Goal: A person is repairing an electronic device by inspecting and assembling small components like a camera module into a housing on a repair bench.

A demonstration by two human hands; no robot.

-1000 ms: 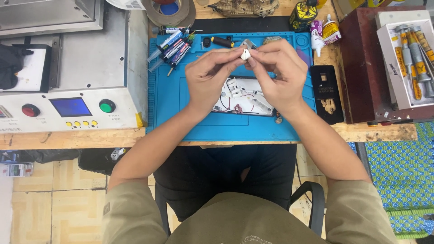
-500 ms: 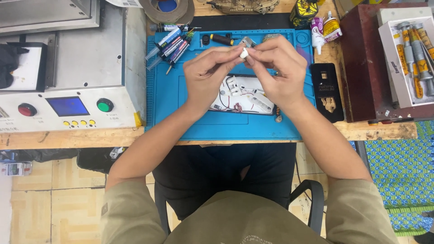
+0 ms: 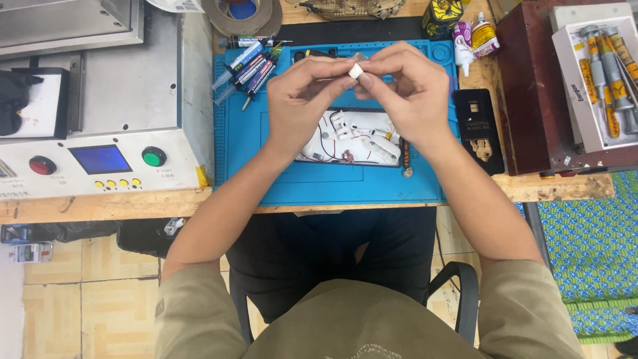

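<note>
My left hand and my right hand meet above the blue work mat. Between their fingertips they pinch a small white part. Beneath the hands lies an opened white device with thin wires and small fittings showing inside. Part of it is hidden by my hands.
Several syringes and pens lie at the mat's far left. A grey machine with a blue screen, red and green buttons stands left. A black phone, small bottles, a tape roll and a tray of screwdrivers sit right and behind.
Both hands stay pinched on the small white part. They have barely shifted, with only small finger movement.
</note>
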